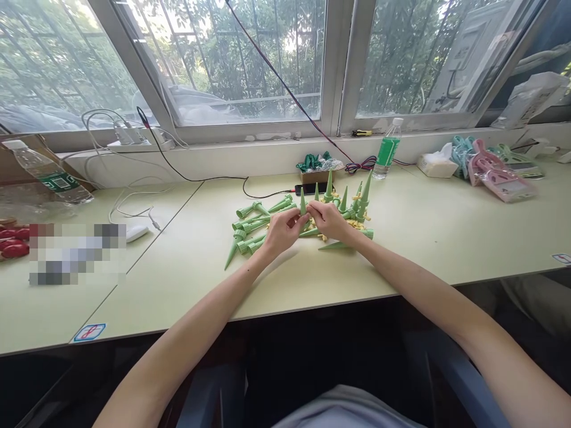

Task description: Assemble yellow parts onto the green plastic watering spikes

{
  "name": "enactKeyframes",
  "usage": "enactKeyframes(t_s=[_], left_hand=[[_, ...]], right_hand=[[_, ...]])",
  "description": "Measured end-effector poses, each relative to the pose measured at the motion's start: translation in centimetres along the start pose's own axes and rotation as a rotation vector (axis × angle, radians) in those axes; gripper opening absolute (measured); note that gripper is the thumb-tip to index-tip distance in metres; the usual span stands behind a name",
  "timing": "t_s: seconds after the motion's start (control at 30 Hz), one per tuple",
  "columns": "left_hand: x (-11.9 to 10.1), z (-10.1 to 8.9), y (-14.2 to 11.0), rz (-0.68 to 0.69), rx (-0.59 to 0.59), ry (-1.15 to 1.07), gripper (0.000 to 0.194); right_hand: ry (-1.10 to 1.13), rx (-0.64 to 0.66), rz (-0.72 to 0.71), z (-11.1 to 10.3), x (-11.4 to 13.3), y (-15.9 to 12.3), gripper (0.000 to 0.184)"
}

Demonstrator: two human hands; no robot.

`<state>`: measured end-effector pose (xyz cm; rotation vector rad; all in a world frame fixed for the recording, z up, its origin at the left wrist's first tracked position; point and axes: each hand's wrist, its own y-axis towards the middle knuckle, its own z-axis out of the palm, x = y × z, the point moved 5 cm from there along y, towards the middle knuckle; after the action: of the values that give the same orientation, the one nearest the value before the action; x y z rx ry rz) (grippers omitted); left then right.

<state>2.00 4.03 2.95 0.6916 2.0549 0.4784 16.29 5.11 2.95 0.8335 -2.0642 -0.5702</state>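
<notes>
Both hands meet over a loose pile of green plastic plant-watering spikes on the table. My left hand (285,229) is closed around the lower part of a green spike (303,201), whose tip points up. Right beside it, my right hand (328,220) has its fingers pinched together against that spike; whatever lies between them is hidden. Several spikes (252,226) lie to the left of my hands. On the right, more stand upright, such as a tall spike (366,190), with small yellow pieces (357,224) scattered among them.
Behind the pile are a black phone (307,189) on a cable and a small box (317,176) with green wrappings. Water bottles (387,151) stand at right and far left. A tissue box (438,163) and bagged pink plastic items (499,172) sit right. The front table edge (312,309) runs below my forearms.
</notes>
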Motion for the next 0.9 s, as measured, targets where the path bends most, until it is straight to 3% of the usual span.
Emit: enactKeyframes(t_s=[0.9], left_hand=[[0.51, 0.44, -0.09, -0.032, 0.028, -0.014, 0.042]], right_hand=[[-0.008, 0.003, 0.036, 0.27, -0.47, -0.05, 0.036]])
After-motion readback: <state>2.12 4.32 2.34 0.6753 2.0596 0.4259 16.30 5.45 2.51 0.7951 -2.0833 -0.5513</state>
